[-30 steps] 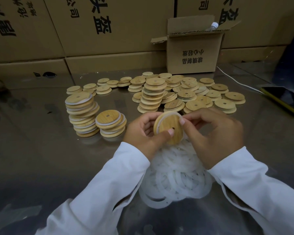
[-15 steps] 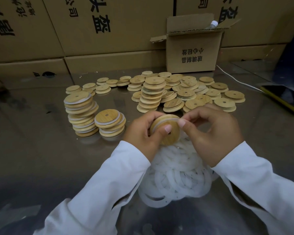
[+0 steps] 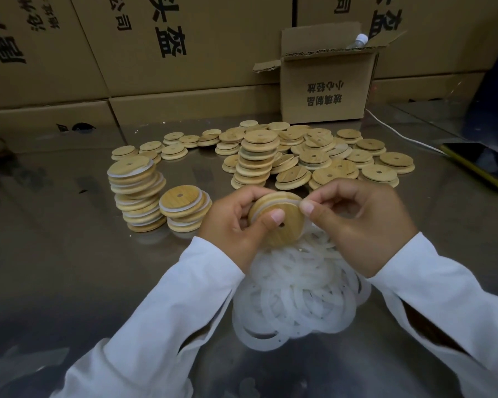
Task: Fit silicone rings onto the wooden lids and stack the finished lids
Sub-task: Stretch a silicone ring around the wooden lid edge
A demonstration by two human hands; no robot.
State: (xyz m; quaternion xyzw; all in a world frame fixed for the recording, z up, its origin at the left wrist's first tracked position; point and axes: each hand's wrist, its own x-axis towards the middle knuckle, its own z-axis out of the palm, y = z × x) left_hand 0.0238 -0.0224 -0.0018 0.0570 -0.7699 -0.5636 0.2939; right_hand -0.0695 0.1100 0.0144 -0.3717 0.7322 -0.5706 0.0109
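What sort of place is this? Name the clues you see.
Probably a small packing or assembly workshop: printed cardboard cartons behind a metal worktable, heaps of wooden lids and loose silicone rings.

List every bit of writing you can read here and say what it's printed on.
"小心轻放": small open carton, printed upside down.
"玻璃制品": same carton, the line beneath, also upside down.
"头盔": big carton behind, upside down; it appears again, partly cropped, on the right-hand carton.
"公司": same big carton, cut by the top edge.
Far-left carton: characters cropped and slanted, not readable.
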